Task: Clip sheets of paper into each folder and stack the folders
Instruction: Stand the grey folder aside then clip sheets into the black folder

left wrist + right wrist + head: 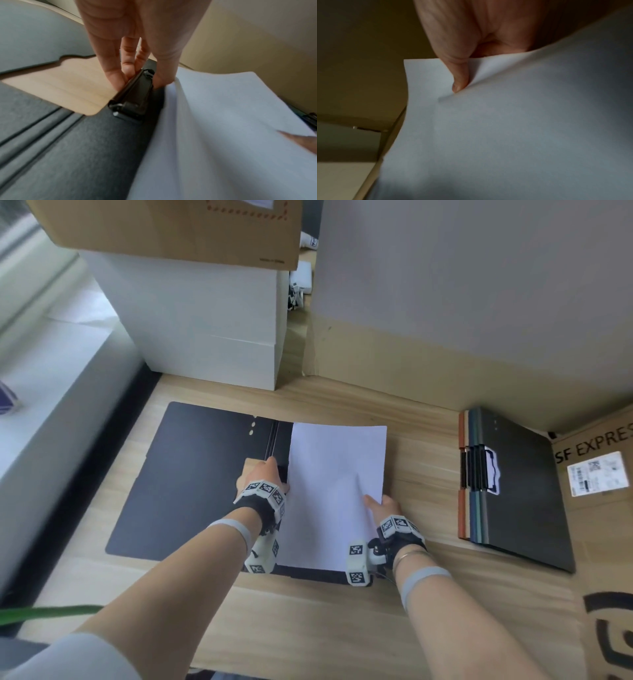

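An open black folder (191,477) lies flat on the wooden desk. White paper (334,494) rests on its right half, with the right side lifted. My left hand (265,474) grips the folder's black spring clip (135,97) at the spine, fingers on one side and thumb on the other, beside the paper's left edge (173,86). My right hand (380,505) pinches the paper's right edge, thumb (458,79) on top of the paper (522,121). A stack of closed folders (513,484) lies to the right, a black one on top.
White boxes (205,320) with a cardboard box (164,227) on top stand behind the open folder. A grey partition (479,285) closes the back. A cardboard parcel (599,474) sits at the far right. A window sill (51,378) runs along the left.
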The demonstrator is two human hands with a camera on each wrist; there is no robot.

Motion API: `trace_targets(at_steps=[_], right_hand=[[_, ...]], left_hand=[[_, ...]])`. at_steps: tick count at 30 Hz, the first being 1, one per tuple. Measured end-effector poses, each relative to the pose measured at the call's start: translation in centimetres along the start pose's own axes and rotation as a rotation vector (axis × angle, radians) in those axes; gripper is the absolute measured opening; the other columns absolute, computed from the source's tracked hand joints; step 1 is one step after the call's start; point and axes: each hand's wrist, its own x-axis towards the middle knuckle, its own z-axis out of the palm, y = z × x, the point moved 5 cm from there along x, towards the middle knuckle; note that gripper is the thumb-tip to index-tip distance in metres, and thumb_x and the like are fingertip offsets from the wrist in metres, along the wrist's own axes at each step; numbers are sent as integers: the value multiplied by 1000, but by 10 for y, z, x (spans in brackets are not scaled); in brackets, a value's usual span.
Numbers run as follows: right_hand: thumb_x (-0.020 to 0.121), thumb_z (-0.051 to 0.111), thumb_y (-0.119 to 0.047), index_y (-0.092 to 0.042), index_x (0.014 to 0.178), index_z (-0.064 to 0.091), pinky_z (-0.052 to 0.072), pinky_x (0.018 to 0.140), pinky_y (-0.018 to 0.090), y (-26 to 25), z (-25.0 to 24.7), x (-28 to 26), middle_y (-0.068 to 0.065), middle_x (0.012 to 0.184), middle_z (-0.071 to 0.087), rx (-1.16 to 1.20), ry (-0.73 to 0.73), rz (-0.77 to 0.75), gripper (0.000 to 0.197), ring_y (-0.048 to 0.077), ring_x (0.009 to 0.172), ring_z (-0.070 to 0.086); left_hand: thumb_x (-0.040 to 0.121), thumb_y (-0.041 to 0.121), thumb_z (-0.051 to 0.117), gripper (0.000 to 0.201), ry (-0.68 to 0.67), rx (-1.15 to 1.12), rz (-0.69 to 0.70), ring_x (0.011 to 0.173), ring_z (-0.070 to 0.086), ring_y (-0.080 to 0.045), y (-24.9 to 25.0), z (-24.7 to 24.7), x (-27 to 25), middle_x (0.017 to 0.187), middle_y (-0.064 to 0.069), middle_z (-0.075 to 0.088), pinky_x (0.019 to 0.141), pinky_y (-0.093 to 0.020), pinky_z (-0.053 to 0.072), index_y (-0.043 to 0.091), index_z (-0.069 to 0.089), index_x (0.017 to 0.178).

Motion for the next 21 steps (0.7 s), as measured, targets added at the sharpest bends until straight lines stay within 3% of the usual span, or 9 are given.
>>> trace_targets(at_steps=[2, 5, 8, 13, 15, 17, 19, 21], right_hand=[[93, 51, -12, 9, 120, 54, 37, 72, 21, 0, 4, 2, 23, 126, 59, -10, -2, 9, 34, 20, 94, 53], [94, 51, -15, 8, 121, 54, 34, 77, 22, 0, 5, 4, 23, 126, 59, -34, -8, 13, 35, 27, 100, 57], [93, 51, -14, 10, 117, 55, 33, 74, 22, -2, 5, 6, 26, 124, 60, -45, -1, 9, 34, 20, 89, 51], [93, 52, -16, 6, 118, 57, 36, 77, 23, -7, 8, 6, 22, 122, 62, -112, -22, -10, 34, 17, 90, 51], [92, 54, -18, 2, 118, 58, 43, 83, 27, -9, 11, 6, 19, 121, 63, -136, -17, -23, 34, 22, 95, 58], [90, 55, -20, 1, 117, 60, 47, 91, 33, -11, 13, 6, 18, 119, 65, -166, -17, -31, 34, 29, 104, 62], [90, 55, -21, 0, 115, 61, 46, 88, 30, -13, 14, 4, 16, 117, 66, -207, -25, -34, 33, 30, 106, 62], [90, 55, -22, 0, 114, 61, 44, 83, 27, -15, 13, 2, 16, 115, 66, -230, -27, -33, 32, 30, 105, 62]], left_hand=[[82, 31, 58, 30, -24, -24, 0, 103, 56, -31, 1, -5, -2, 112, -8, 59, 85, -37, 50, 13, 46, 104], [87, 25, 57, 40, -104, -25, 15, 88, 53, -29, 0, -13, -3, 126, -15, 48, 89, -36, 48, 4, 47, 119], [89, 24, 55, 43, -139, -26, 33, 92, 57, -33, -3, -20, -2, 134, -19, 40, 90, -34, 47, 3, 46, 126], [90, 24, 54, 42, -149, -28, 23, 69, 48, -22, -3, -20, -2, 134, -18, 41, 88, -35, 49, 4, 46, 126], [91, 25, 54, 43, -153, -27, 14, 60, 46, -17, -3, -20, -3, 134, -19, 40, 89, -35, 49, 3, 45, 127], [92, 26, 53, 45, -171, -12, 3, 77, 57, -24, -2, -21, -5, 137, -19, 37, 91, -34, 48, 4, 42, 129], [92, 27, 53, 46, -178, -6, -2, 92, 59, -31, 0, -21, -7, 138, -18, 35, 92, -34, 47, 4, 41, 130], [92, 27, 53, 46, -173, 1, -3, 81, 52, -27, 2, -21, -8, 137, -18, 36, 91, -34, 47, 4, 41, 130]])
